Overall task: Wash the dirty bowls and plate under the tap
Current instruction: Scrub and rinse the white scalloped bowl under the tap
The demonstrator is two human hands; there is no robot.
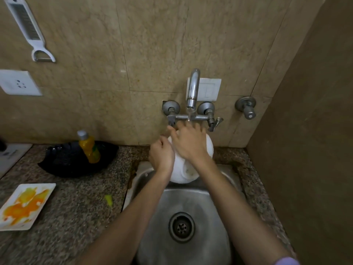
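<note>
White bowl [188, 172] sits tilted under the tap [193, 88], left hand [162, 155] gripping its left rim, right hand [189, 142] spread flat across it.

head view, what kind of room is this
Most likely a home kitchen: a steel sink under a wall tap, a sauce-stained plate on the stone counter, and a grater hanging on the tiled wall.
</note>
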